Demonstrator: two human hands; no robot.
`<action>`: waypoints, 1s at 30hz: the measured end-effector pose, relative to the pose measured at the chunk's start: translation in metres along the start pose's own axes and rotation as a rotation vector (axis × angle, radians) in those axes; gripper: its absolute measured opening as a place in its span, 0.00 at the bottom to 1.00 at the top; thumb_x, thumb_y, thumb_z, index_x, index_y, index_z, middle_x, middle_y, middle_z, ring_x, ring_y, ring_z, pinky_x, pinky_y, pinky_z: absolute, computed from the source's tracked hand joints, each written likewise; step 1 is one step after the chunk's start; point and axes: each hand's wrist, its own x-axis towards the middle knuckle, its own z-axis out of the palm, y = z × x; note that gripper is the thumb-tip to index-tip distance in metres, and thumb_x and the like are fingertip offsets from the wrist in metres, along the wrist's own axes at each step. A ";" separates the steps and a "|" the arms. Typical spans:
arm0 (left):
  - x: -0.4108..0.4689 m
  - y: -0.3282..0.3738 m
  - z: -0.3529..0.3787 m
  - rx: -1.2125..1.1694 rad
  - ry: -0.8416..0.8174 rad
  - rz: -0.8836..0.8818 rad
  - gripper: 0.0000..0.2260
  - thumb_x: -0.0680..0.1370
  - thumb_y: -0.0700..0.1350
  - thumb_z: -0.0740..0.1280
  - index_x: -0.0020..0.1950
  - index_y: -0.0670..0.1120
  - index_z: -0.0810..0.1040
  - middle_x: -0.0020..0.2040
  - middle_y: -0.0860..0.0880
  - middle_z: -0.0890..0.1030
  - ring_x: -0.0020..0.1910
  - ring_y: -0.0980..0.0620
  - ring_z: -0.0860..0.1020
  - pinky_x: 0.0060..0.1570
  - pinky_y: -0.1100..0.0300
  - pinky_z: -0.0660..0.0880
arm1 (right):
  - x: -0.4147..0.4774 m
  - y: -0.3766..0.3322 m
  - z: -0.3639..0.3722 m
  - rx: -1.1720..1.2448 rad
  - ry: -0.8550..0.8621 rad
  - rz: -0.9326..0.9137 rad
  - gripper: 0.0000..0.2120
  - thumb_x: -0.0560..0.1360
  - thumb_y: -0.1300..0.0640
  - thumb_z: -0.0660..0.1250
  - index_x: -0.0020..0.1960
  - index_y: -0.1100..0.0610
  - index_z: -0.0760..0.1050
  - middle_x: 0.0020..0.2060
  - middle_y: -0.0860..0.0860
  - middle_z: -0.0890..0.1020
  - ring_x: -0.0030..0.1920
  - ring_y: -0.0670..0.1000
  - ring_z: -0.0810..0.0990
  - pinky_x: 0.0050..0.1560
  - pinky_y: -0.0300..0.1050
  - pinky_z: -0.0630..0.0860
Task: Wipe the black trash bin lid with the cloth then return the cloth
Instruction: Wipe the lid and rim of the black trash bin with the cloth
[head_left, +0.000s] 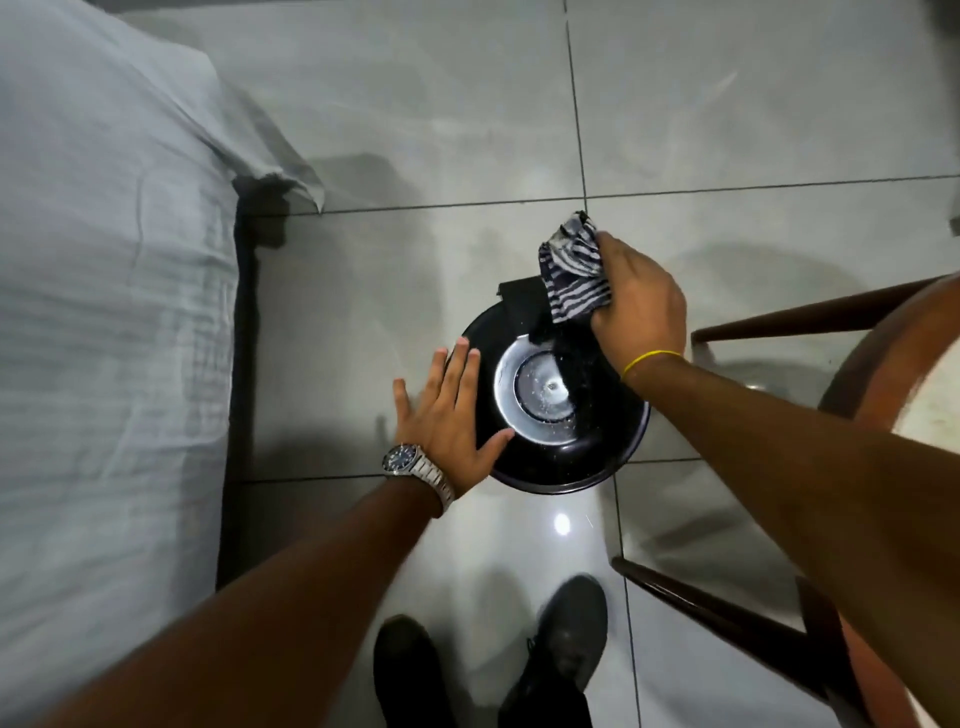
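Note:
A round black trash bin lid (597, 447) with a silver ring and dusty centre stands on the tiled floor below me. My right hand (641, 291) is closed on a dark and white striped cloth (574, 270), held at the lid's far edge over its black hinge piece. My left hand (447, 410), with a metal watch on the wrist, lies flat with fingers spread against the lid's left rim.
A bed with a pale grey sheet (104, 312) fills the left side. A wooden chair (831, 467) with a round seat stands close on the right. My dark shoes (566, 639) are just below the bin on the grey tiles.

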 end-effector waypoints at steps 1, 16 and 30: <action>0.005 -0.001 0.010 -0.015 0.000 0.017 0.49 0.73 0.75 0.59 0.86 0.48 0.51 0.87 0.50 0.52 0.85 0.46 0.55 0.72 0.25 0.59 | -0.001 0.001 0.013 -0.004 -0.007 0.011 0.36 0.69 0.69 0.69 0.78 0.60 0.70 0.69 0.60 0.81 0.66 0.64 0.81 0.65 0.56 0.77; 0.026 -0.019 0.045 -0.160 -0.177 -0.053 0.67 0.59 0.89 0.54 0.84 0.51 0.34 0.86 0.55 0.36 0.85 0.52 0.41 0.78 0.29 0.52 | -0.036 -0.028 0.099 -0.184 -0.313 -0.142 0.34 0.80 0.56 0.59 0.85 0.55 0.58 0.85 0.52 0.61 0.85 0.58 0.56 0.84 0.59 0.51; 0.027 -0.022 0.052 -0.148 -0.261 -0.046 0.59 0.60 0.88 0.50 0.85 0.61 0.43 0.87 0.51 0.48 0.85 0.46 0.48 0.78 0.27 0.46 | -0.070 -0.005 0.104 -0.159 -0.442 -0.597 0.32 0.78 0.54 0.57 0.83 0.54 0.63 0.83 0.51 0.66 0.84 0.57 0.60 0.83 0.61 0.55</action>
